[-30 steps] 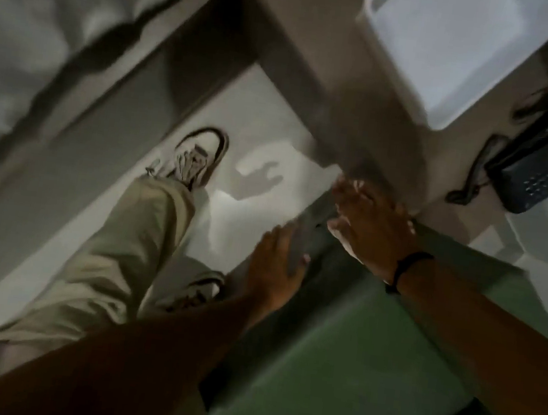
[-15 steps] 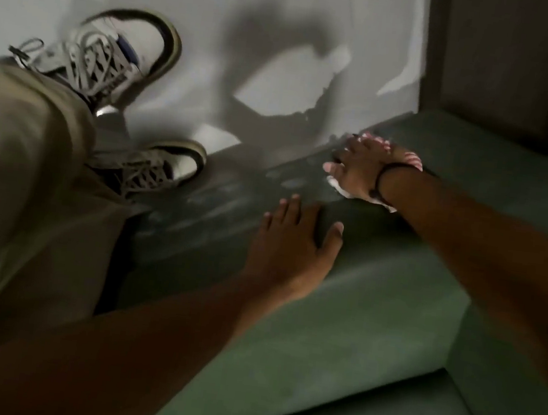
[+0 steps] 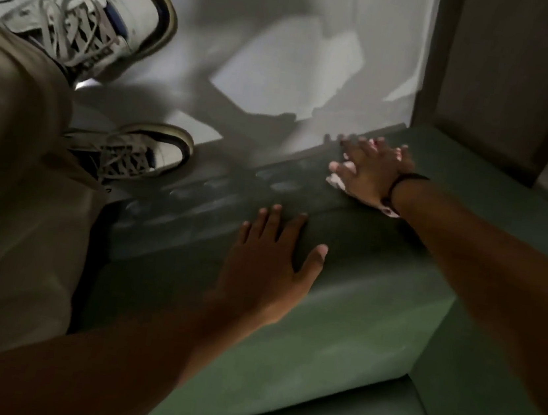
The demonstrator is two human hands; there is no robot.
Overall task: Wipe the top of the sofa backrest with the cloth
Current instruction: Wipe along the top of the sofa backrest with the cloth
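The right hand lies flat, blurred, pressing a cloth mostly hidden beneath its grip. The left hand rests spread and empty on the backrest.

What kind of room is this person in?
Probably a living room or lounge, dimly lit. A green upholstered sofa stands on a pale smooth floor, with a wooden panel, perhaps furniture or a door, beside it.
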